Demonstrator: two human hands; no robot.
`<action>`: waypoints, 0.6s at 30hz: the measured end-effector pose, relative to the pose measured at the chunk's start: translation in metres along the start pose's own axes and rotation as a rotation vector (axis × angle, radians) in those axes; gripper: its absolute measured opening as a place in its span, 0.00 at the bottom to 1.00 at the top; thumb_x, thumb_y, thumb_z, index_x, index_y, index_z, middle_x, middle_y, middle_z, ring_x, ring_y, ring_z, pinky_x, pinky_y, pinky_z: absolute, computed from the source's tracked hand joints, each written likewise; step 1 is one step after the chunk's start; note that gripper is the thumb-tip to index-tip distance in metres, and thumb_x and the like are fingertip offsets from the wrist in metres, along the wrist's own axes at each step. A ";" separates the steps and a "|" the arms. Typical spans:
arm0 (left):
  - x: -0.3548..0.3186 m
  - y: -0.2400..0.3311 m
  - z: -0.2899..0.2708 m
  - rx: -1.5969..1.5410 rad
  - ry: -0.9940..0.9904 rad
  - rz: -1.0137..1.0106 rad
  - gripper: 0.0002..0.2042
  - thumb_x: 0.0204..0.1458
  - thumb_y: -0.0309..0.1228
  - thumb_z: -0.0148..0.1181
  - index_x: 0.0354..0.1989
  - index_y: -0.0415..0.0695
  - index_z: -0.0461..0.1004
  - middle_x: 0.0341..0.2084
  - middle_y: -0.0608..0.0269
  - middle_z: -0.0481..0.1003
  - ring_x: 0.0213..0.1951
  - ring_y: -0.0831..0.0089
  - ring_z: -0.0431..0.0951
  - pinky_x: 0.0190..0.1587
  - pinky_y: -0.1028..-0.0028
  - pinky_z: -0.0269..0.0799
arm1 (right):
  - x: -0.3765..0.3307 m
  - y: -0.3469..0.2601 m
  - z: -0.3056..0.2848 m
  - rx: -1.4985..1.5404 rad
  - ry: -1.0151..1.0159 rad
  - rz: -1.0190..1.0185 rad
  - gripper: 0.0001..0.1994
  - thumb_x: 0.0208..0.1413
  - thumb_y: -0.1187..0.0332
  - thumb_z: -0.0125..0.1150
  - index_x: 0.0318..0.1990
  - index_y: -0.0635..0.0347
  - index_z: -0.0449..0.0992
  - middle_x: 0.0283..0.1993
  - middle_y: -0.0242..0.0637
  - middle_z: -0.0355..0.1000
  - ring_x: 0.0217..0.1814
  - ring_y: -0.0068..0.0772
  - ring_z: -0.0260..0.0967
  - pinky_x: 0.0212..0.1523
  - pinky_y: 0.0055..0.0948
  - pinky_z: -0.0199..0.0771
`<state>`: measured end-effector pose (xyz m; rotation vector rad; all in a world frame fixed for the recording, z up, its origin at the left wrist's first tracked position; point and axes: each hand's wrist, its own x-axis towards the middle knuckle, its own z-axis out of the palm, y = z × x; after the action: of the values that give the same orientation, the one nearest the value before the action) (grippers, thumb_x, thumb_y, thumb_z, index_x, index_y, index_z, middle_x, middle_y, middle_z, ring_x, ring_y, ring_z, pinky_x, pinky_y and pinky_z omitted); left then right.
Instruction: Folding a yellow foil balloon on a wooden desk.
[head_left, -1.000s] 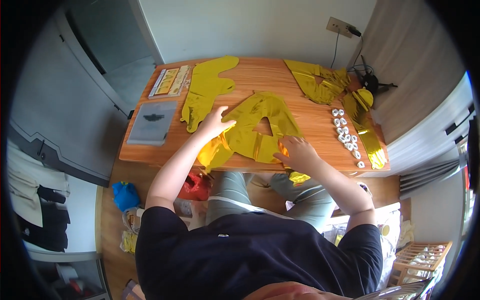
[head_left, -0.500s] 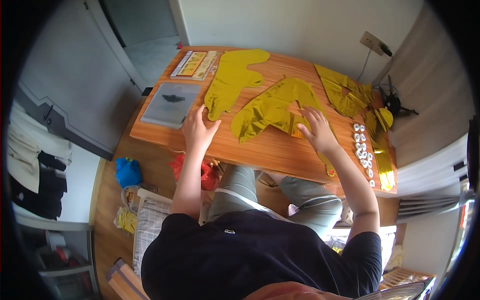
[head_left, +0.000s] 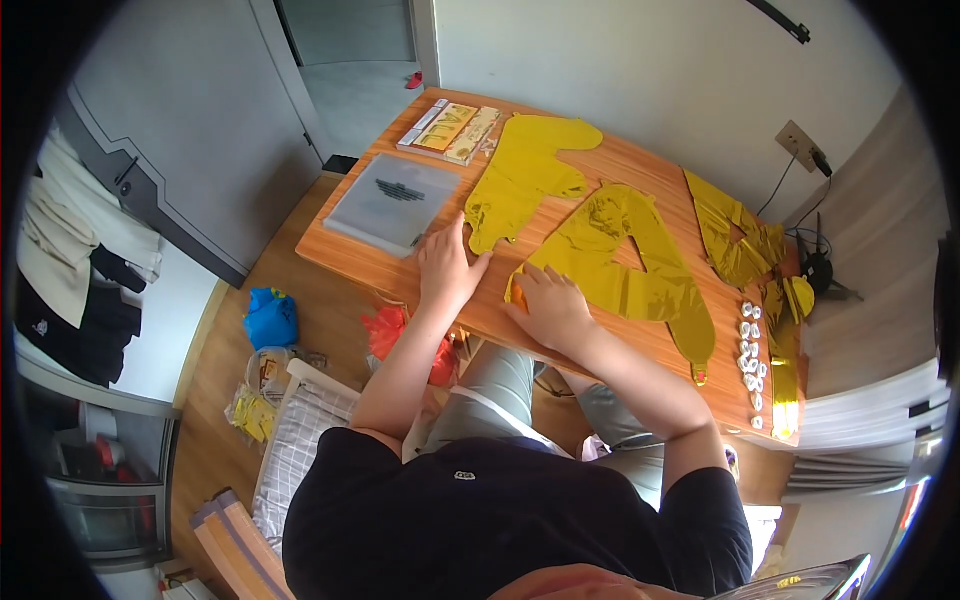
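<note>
Flat gold foil letter balloons lie on the wooden table [head_left: 350, 242]. My left hand [head_left: 447, 268] rests at the lower end of one foil balloon [head_left: 527, 170], thumb and fingers apart. Fingers stretched out, my right hand [head_left: 553, 308] lies on the lower left leg of a second foil balloon [head_left: 600, 255], which has a triangular hole. That leg's tip is partly hidden under the hand. Both hands are open. Farther right, a third foil balloon [head_left: 722, 225] lies crumpled, with a narrow folded gold foil piece [head_left: 785, 385] below it.
A translucent plastic pouch [head_left: 385, 215] and a printed package [head_left: 450, 130] lie on the table's left. Rolls of white ribbon or tape [head_left: 750, 350] line the right side near a black device [head_left: 818, 268]. A red bag [head_left: 385, 330] and blue bag [head_left: 270, 318] sit below.
My right hand has moved left, from the second balloon's right part to its lower left leg. That balloon now lies flatter. My left hand stays by the first balloon; the view has shifted.
</note>
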<state>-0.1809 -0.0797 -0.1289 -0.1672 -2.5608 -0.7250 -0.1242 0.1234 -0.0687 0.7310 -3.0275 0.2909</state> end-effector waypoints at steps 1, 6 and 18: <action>0.001 0.001 -0.001 -0.006 -0.001 0.000 0.40 0.52 0.45 0.71 0.71 0.42 0.60 0.59 0.49 0.72 0.63 0.52 0.68 0.64 0.50 0.61 | -0.004 -0.002 -0.003 0.009 -0.008 -0.019 0.26 0.62 0.50 0.60 0.58 0.60 0.74 0.66 0.47 0.68 0.68 0.54 0.66 0.65 0.49 0.69; 0.004 0.003 -0.004 0.021 0.024 -0.040 0.40 0.51 0.43 0.71 0.70 0.42 0.61 0.59 0.48 0.73 0.63 0.51 0.69 0.67 0.50 0.59 | 0.019 -0.010 -0.025 0.125 -0.049 -0.011 0.27 0.62 0.53 0.61 0.62 0.60 0.72 0.65 0.48 0.70 0.67 0.54 0.68 0.65 0.46 0.70; 0.002 0.003 -0.008 -0.013 0.051 -0.010 0.36 0.50 0.38 0.70 0.67 0.41 0.63 0.58 0.53 0.73 0.62 0.55 0.69 0.62 0.51 0.61 | 0.120 -0.012 0.019 0.165 0.174 -0.007 0.12 0.54 0.61 0.64 0.41 0.54 0.85 0.50 0.43 0.75 0.57 0.51 0.72 0.57 0.45 0.75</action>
<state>-0.1784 -0.0819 -0.1206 -0.1382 -2.5113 -0.7401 -0.2254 0.0551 -0.0785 0.6848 -2.8609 0.5775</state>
